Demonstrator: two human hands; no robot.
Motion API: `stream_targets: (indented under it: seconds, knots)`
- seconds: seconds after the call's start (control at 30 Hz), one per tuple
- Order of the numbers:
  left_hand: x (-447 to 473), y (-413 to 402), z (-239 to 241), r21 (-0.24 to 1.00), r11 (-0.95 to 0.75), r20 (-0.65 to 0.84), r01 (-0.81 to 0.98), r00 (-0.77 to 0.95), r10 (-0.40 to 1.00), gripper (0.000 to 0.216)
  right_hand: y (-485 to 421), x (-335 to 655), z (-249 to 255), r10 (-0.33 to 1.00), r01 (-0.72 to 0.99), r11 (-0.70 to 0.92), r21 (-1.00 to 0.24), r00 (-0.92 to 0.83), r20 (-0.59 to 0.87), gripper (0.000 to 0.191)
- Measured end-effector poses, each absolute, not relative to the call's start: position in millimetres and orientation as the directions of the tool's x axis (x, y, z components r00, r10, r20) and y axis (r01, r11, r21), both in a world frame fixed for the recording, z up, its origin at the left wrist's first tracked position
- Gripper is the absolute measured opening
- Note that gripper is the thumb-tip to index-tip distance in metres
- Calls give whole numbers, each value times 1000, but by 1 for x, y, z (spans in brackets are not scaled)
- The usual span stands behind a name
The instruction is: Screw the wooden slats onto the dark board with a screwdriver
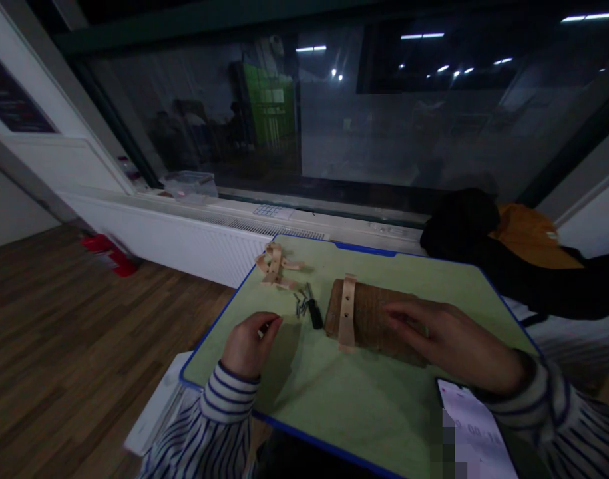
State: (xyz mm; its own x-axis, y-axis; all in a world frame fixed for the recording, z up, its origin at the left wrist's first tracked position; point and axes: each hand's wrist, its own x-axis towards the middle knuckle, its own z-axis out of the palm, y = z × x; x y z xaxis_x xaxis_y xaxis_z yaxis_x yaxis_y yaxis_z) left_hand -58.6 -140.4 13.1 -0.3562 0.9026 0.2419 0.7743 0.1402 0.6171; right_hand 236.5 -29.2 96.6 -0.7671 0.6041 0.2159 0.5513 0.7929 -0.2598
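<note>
Block (371, 311), brown and kinda wood-looking, was laid on the green-topped bench (329, 399), with a pale strap (348, 307) set across its left end, two holes showing. Just left of the block, a black-handled screwdriver (315, 315) was parked, with a few little metal pieces (301, 307) scattered beside it. Some bunched-up straps (273, 267) were left behind and left of the block. The right hand (446, 336) was held partly open over the block's right end, nothing visibly gripped; whether it was touching couldn't be told. The left hand (249, 342) was held front-left of the block, thumb and fingertips brought together, and whether anything tiny was pinched couldn't be made out. A lit phone (476, 429) was placed front-right of the block.
</note>
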Motion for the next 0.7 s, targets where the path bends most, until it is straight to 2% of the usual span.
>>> stream_targets:
  seconds: [0.5, 0.7]
  knots:
    - [-54, -97, 12, 338, 251, 122, 907, -307, 944, 33, -33, 220, 107, 553, 515, 828, -222, -815, 173, 27]
    - [-47, -83, 7, 266, 251, 72, 931, -279, 958, 32, -28, 221, 102, 545, 510, 833, -215, -823, 157, 27]
